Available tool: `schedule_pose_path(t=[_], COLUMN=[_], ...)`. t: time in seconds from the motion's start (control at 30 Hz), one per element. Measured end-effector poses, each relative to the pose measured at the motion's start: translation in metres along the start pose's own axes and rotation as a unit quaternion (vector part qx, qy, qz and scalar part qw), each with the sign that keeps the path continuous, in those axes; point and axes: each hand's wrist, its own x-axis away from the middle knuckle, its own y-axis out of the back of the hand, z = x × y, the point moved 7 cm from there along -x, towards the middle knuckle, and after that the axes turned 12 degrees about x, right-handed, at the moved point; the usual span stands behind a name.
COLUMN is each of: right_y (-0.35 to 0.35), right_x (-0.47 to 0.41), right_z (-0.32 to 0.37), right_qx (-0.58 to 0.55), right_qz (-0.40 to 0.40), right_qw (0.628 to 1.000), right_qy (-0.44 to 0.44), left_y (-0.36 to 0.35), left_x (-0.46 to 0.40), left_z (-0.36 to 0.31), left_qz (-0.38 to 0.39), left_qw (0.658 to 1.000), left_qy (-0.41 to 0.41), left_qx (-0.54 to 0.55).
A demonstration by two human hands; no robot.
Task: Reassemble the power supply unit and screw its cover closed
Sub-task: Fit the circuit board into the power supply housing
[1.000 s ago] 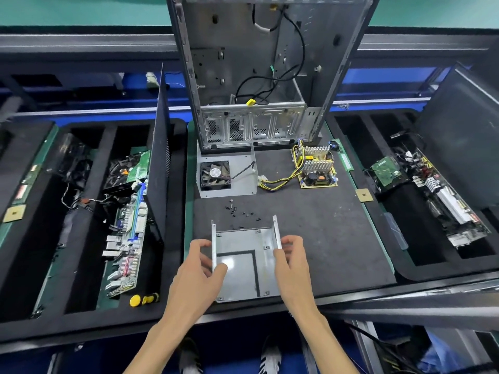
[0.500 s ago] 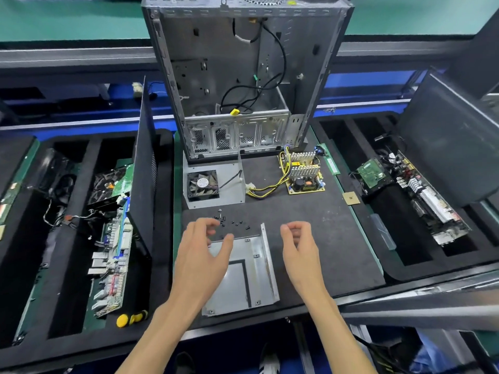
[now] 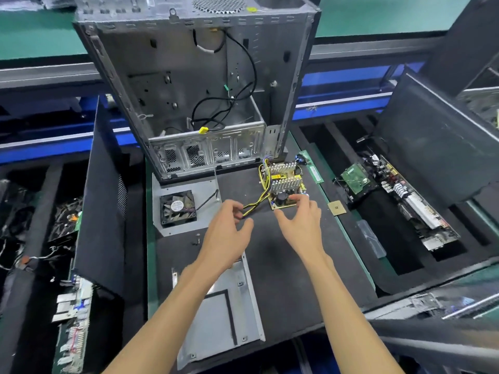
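The power supply circuit board [image 3: 285, 182], with silver heat sinks, lies on the black mat in front of the computer case. Its yellow and black cables [image 3: 255, 204] run left from it. My right hand [image 3: 299, 222] is spread, and its fingertips touch the board's near right edge. My left hand [image 3: 226, 233] has loosely curled fingers over the cable's end, thumb apart, and hides the connector. The grey base tray [image 3: 229, 314] lies near me, partly under my left forearm. The cover plate [image 3: 189, 184] with the black fan [image 3: 176, 209] lies to the left.
An open computer case [image 3: 194, 90] stands upright behind the mat. Small screws [image 3: 198, 240] lie left of my left hand. A dark side panel [image 3: 102, 211] stands on the left. Foam bins with boards flank the mat, and a small chip [image 3: 336, 207] lies right of the board.
Both hands let go of the base tray and moved forward to the circuit board and its cables. The camera view moved closer and tilted forward.
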Motion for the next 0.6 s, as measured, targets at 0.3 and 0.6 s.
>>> schedule_pose_path(t=[0.3,0.6], right_y=[0.0,0.003], right_x=[-0.058,-0.079], right_z=[-0.008,-0.01], right_qx=[-0.099,-0.001], right_qz=[0.041,0.017], right_qw=[0.994,0.999], right_qy=[-0.001,0.04], left_y=[-0.046,-0.061], left_x=[-0.057,-0.078], left_z=[-0.008,0.0], left_qz=[0.056,0.075], left_qw=[0.997,0.989], left_qy=[0.03,0.061], left_qx=[-0.033,-0.114])
